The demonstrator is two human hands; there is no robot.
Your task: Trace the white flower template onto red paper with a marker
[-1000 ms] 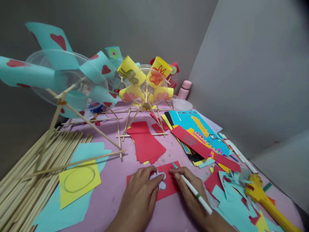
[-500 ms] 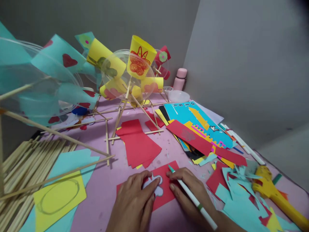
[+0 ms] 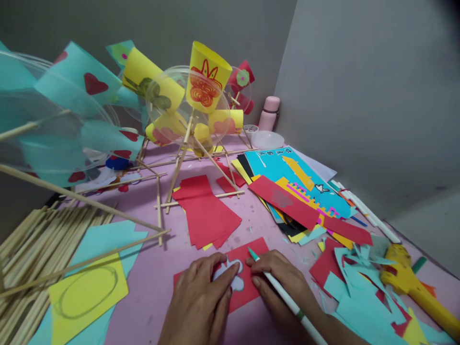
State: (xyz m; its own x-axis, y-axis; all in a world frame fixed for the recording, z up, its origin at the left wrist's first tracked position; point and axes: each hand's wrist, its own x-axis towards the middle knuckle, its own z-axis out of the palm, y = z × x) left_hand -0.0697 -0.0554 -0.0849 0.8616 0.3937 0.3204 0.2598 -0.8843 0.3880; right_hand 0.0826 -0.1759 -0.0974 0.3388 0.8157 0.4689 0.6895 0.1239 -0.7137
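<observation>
My left hand (image 3: 203,292) presses a small white butterfly-like cutout (image 3: 236,283) against a red paper rectangle (image 3: 247,298), its fingers bent over the cutout and hiding part of it. Between the thumb and fingers of my right hand (image 3: 278,278) is a white felt-tip pen (image 3: 283,292) with a green tip. The tip points up and away, above the red paper and right of the cutout, apart from it. Beyond my hands lies a stack of red paper pieces (image 3: 206,211).
Stick-and-paper wheels (image 3: 208,76) stand at the back left. Wooden sticks (image 3: 39,258) and yellow paper (image 3: 86,292) lie on the left. Right are coloured sheets (image 3: 273,167), paper scraps (image 3: 362,306) and a yellow glue gun (image 3: 406,273). A pink bottle (image 3: 269,114) stands behind.
The view has shifted slightly. My right hand and the pen have moved a little, with the pen tip slightly further left. My left hand stays on the cutout.
</observation>
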